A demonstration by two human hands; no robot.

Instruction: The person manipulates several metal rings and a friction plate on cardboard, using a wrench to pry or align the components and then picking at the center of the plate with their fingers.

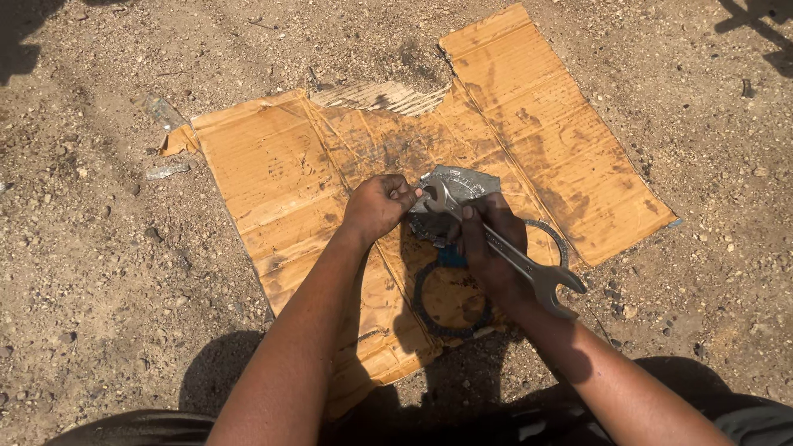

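My right hand (493, 248) grips a silver double open-end wrench (541, 277), one jaw set against a grey metal clutch part (462, 183) on the cardboard. My left hand (378, 206) is closed on the left edge of that metal part, steadying it. A dark toothed ring plate (423, 306) lies flat on the cardboard just under my hands. A second thin ring (557, 238) pokes out to the right of my right hand, partly hidden by it.
A stained, torn sheet of brown cardboard (273, 165) lies on gravelly dirt ground (99, 248). Small clear plastic scraps (163, 111) lie by its upper left corner. Shadows fall along the bottom edge and the top corners.
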